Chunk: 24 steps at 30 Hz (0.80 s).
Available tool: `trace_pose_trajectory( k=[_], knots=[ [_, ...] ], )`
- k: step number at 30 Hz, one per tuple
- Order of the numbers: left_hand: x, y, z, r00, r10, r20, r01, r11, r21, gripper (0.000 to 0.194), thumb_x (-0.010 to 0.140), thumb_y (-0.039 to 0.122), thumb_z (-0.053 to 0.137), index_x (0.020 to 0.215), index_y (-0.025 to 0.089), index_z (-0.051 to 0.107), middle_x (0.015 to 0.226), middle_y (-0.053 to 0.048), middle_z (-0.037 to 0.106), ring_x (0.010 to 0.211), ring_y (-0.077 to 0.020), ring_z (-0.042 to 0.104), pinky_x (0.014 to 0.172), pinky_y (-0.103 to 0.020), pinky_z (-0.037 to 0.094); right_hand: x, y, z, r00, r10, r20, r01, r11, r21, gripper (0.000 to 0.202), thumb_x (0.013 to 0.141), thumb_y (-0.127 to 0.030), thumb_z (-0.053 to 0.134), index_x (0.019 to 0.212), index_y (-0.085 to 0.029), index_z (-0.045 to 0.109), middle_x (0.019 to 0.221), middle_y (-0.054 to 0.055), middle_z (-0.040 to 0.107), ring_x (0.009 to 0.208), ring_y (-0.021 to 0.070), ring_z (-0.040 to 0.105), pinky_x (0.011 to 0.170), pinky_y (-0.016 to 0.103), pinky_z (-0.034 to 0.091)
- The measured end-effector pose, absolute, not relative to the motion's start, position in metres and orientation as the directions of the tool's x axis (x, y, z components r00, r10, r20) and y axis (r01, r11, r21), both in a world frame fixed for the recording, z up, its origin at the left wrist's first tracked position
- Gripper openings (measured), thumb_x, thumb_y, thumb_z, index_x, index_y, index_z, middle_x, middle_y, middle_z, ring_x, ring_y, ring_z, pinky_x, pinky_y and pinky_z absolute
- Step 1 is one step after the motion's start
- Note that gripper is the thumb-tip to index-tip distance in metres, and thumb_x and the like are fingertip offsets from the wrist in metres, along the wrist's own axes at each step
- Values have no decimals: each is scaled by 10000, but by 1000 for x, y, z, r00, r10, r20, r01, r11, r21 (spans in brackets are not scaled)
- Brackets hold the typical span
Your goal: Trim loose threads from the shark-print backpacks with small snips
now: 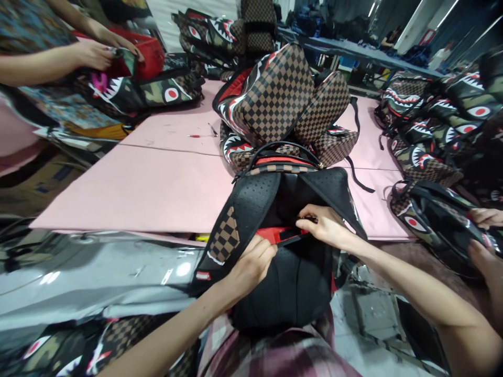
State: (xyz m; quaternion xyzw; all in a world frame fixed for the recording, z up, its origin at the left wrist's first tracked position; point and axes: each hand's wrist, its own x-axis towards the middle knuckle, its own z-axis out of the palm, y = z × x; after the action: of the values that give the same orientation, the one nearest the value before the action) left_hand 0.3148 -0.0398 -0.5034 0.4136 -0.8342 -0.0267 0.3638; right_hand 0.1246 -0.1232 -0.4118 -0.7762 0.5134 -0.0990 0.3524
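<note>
A black backpack [283, 288] with brown checkered trim leans at the table edge against my lap, its back panel and shoulder straps towards me. A slot across the back panel gapes, showing red lining [271, 234]. My left hand [253, 262] is closed on the lower edge of this opening, beside the left strap [226, 235]. At the opening's right end my right hand [324, 225] pinches with thumb and fingers near the upper edge. What lies between those fingertips is too small and dark to name.
Checkered backpacks [271, 99] are piled just beyond. A red pen [202, 136] lies on the pink table [157, 183]. Shark-face camouflage bags [424, 131] stack at right. A co-worker's hands [94, 52] work at upper left, another person's hands [487, 235] at right.
</note>
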Motion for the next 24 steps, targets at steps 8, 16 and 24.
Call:
trace_pose_trajectory(
  k=[8,16,24],
  knots=[
    [308,-32,-497,-387,-680,623,-668,672,318,163,837,52,432,736,122,538,667,-31,466,704,-147,370,678,-291,327,118,-120,-403,541,-793,-278,-834,-466,-295,169,760,-355,575,800,-208,648,746,3,630,721,135,578,578,215,311],
    [307,-31,-497,-372,-667,646,-684,667,295,127,823,41,452,763,109,541,674,-33,458,710,-150,363,687,-280,340,124,-115,-416,503,-817,-282,-794,-308,-524,219,753,-358,578,841,-170,647,800,5,636,707,123,569,615,213,347],
    [304,-28,-506,-363,-696,620,-673,656,342,127,829,54,451,813,117,561,722,-37,486,743,-150,401,712,-277,369,120,-110,-424,321,-866,-383,-728,34,-685,227,749,-298,597,871,-112,640,807,35,630,752,127,553,625,201,376]
  ],
)
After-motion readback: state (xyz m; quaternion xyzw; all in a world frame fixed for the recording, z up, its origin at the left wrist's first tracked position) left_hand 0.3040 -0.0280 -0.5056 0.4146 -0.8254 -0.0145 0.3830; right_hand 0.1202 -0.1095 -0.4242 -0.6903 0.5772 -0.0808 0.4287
